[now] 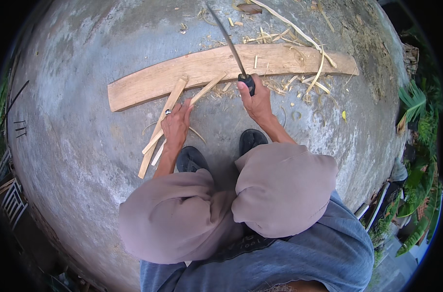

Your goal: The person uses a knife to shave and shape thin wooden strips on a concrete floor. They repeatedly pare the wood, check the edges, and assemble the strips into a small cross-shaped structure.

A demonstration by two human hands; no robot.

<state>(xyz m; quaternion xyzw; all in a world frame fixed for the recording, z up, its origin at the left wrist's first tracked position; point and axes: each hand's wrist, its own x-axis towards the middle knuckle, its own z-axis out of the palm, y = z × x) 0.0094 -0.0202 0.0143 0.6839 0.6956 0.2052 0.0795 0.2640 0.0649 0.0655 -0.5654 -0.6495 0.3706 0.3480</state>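
In my right hand [258,101] is a long knife [230,43], gripped by its black handle. Its dark blade slants up and to the left, across the wooden plank [148,88] that lies on the ground. My left hand [175,124], with a ring on one finger, is closed round a thin wooden strip [208,89]. The far end of that strip lies at the plank's near edge. Under it, a wider wooden slat [174,94] leans on the same edge and runs down to the left. A short pale sliver [158,152] lies close to my left wrist.
Curled shavings [272,37] and chips are scattered around the plank. A long pale strip [292,24] crosses its right part. My dark-shod feet [192,158] are on the concrete floor [75,146] just below. Green plants [416,109] border the right side.
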